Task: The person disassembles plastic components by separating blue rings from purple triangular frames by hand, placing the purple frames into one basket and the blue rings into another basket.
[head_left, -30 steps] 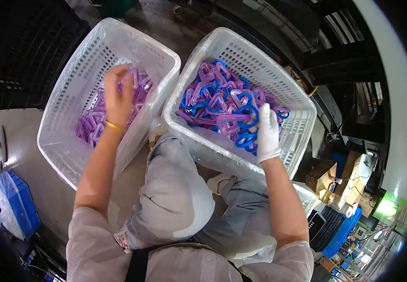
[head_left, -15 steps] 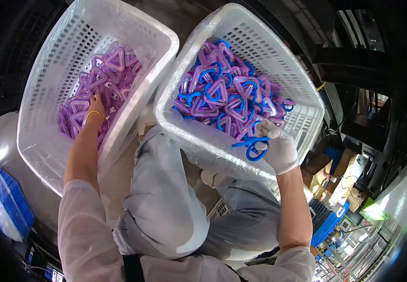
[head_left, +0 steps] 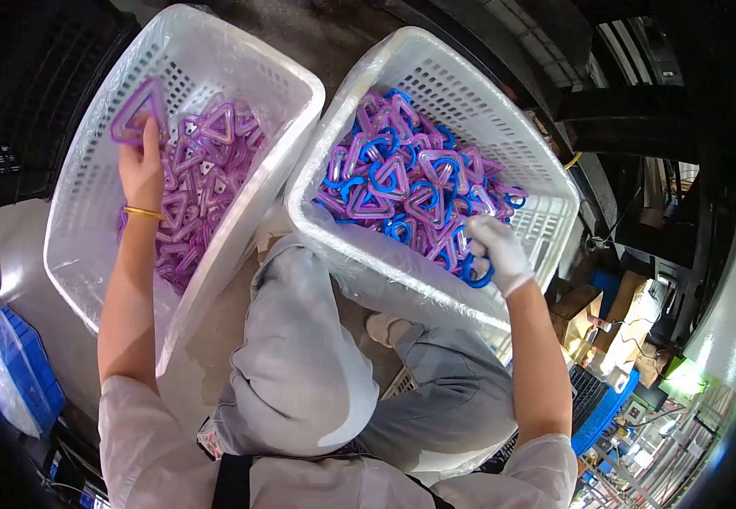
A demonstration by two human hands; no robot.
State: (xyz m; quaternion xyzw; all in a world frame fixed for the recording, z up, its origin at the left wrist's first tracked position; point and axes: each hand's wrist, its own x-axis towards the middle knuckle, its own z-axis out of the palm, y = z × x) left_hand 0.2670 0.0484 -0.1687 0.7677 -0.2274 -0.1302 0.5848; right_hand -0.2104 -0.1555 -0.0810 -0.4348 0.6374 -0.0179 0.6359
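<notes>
My left hand (head_left: 141, 176), bare with a yellow band at the wrist, pinches a translucent purple plastic triangle (head_left: 133, 107) above the left basket (head_left: 241, 237). Below it lies a heap of similar purple triangles (head_left: 183, 204). My right hand (head_left: 501, 252), in a white glove, has its fingers curled round a blue plastic ring (head_left: 478, 281) at the near right side of the right basket (head_left: 385, 270). How many blue pieces it holds is partly hidden by the fingers. In that basket, purple triangles with blue rings (head_left: 423, 182) are piled together.
Both white perforated baskets are lined with clear plastic and stand side by side beyond my knees (head_left: 300, 365). A blue crate (head_left: 24, 365) sits at far left. Cardboard boxes (head_left: 627, 322) and dark machine framing (head_left: 631, 119) are on the right.
My left hand has risen out of the purple heap with a triangle. My right hand has shifted slightly, and the blue piece now hangs lower beside its fingers.
</notes>
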